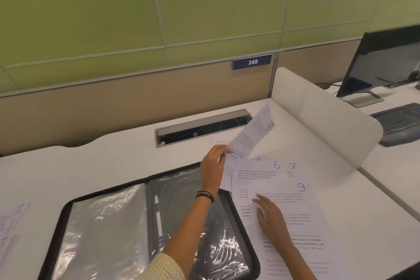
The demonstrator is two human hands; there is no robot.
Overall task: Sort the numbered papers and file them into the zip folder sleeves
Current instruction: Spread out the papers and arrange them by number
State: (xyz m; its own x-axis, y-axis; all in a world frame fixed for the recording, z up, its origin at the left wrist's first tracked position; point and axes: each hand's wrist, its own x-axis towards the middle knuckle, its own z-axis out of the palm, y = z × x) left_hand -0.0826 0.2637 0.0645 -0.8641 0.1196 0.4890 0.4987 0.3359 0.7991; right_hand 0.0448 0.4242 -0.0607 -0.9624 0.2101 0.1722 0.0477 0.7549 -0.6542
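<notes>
Papers (281, 207) are being sorted beside the open zip folder (145, 223): one sheet (252, 134) is pinched aloft by the left hand (212, 166), sheet 9 is pressed flat under the open right hand (271, 218). Next, the lifted sheet's number must be read and ordered.

Open folder at the desk's middle, papers on both sides

The zip folder (145, 223) is laid open on the desk (102, 157); sheets 6 (256, 173), 7 (292, 170) and 9 (295, 207) are spread overlapping at its right, sheet 1 (16, 210) at its far left, and a cable tray (202, 127) is set behind it.
</notes>
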